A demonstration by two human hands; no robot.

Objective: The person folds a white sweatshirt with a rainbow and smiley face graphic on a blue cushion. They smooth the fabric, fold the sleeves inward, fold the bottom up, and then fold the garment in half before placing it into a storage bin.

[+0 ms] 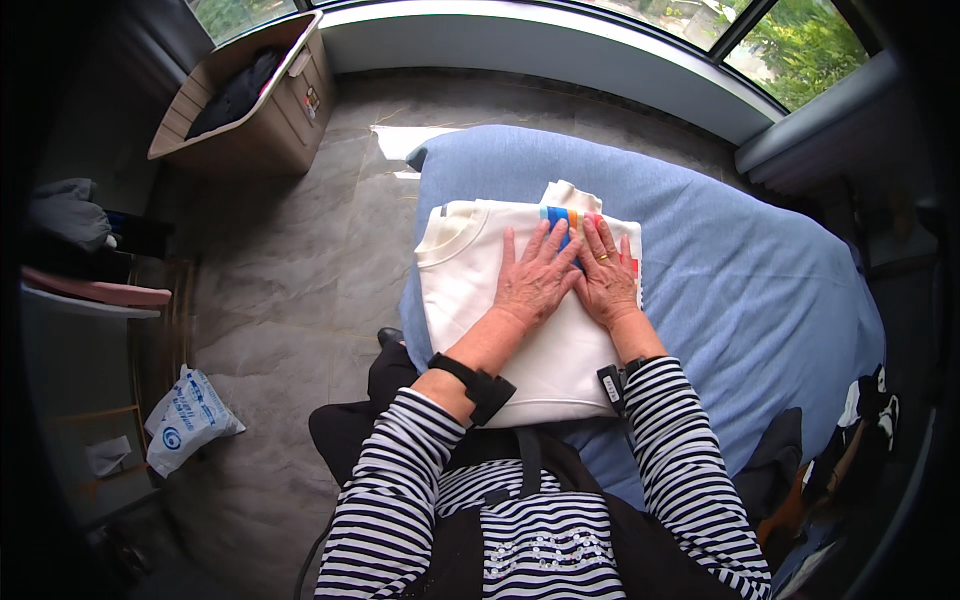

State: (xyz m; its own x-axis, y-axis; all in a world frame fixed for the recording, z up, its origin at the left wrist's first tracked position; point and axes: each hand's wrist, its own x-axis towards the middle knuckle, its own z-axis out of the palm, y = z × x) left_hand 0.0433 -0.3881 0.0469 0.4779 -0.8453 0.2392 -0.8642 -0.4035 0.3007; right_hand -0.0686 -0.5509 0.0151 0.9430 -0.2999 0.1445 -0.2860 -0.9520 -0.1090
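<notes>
A folded white sweatshirt (465,300) with a ribbed collar and a printed patch of blue, orange and red lies on a blue cloth cover (720,300). My left hand (534,271) rests flat on the sweatshirt, fingers spread over the blue part of the print. Beside it, my right hand (606,277), with a ring on one finger, presses palm down near the garment's right edge. The two thumbs meet or overlap. Past my fingertips a ribbed white cuff (574,196) sticks out from the fold. Neither hand grips anything.
A brown plastic bin (292,120) with dark clothing (240,94) inside stands at the far left by the window. On the tiled floor (277,300) lies a white plastic bag (187,420). Grey cloth (71,214) is piled at left; dark clothing (772,450) lies at right.
</notes>
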